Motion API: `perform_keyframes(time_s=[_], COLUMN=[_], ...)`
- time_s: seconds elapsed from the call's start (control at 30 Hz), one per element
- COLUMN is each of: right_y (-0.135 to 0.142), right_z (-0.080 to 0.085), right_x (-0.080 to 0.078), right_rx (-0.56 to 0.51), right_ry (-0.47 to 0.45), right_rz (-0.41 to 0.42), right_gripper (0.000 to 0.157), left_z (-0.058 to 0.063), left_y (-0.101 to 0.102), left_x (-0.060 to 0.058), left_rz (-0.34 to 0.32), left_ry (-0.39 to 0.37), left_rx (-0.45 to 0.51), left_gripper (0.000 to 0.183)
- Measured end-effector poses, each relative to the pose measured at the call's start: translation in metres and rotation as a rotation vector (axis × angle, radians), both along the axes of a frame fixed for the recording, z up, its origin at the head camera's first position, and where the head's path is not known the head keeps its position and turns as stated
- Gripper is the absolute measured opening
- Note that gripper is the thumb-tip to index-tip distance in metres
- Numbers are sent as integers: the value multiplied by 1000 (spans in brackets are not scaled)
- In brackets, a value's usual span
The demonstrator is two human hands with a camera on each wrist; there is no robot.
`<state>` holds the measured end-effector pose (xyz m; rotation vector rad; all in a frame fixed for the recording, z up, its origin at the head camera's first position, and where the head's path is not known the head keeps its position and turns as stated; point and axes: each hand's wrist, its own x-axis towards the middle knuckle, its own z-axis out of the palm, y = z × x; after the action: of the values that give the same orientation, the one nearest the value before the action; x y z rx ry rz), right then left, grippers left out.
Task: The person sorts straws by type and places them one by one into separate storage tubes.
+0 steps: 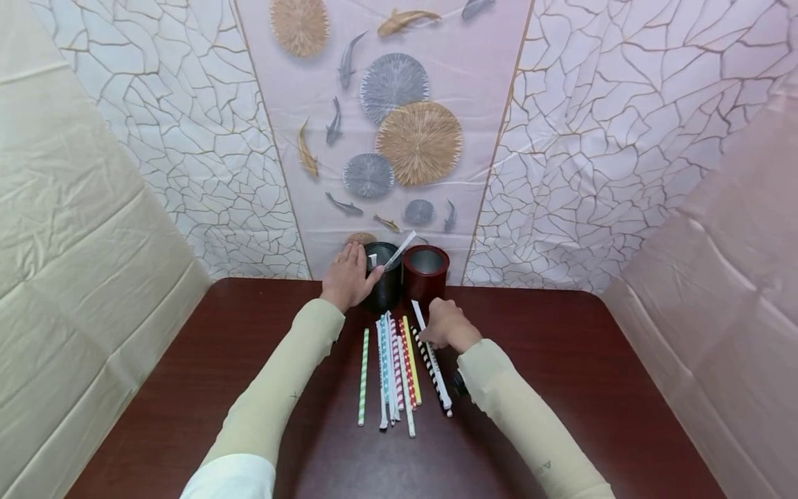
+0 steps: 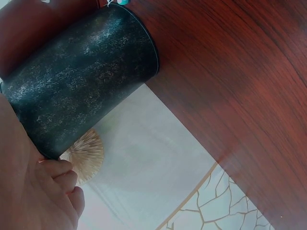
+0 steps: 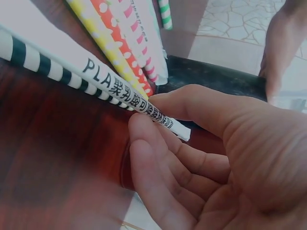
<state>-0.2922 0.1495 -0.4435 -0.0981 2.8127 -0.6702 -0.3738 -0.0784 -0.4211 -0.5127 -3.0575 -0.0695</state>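
Note:
My left hand (image 1: 349, 274) holds the rim of a black cup (image 1: 385, 292) at the back of the table. The left wrist view shows its fingers bent at the rim of this cup (image 2: 81, 76). A paper-wrapped straw (image 1: 400, 249) leans up out of the cup, beside another white tip. My right hand (image 1: 447, 326) pinches a white paper-wrapped straw (image 3: 103, 74) near its far end, between thumb and fingers. Right beside that wrapper lies a black-and-white striped straw (image 3: 43, 67). The held straw's near end (image 1: 445, 400) is low, by the tabletop.
A dark red cup (image 1: 426, 281) stands right of the black one. Several patterned and wrapped straws (image 1: 395, 374) lie side by side in front, with a green striped straw (image 1: 364, 378) apart on their left. Patterned cloth (image 1: 386, 222) hangs behind the table (image 1: 548, 360).

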Motion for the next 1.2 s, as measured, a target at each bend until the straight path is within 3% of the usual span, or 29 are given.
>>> perform_keyframes(time_s=[0.33,0.77,1.2], right_y=[-5,-14,-15], right_z=[25,69,133], right_x=[4,1,-5], right_rx=[35,111,158], right_ry=[13,125,224], right_rz=[34,124,134], right_gripper=[26,31,44], left_z=[0,-2,-1], left_y=[-1,-1,0], left_x=[1,0,0], left_rz=[-5,-4,-1], left_ry=[18,27,41], left_rx=[11,3,12], left_gripper=[83,83,84])
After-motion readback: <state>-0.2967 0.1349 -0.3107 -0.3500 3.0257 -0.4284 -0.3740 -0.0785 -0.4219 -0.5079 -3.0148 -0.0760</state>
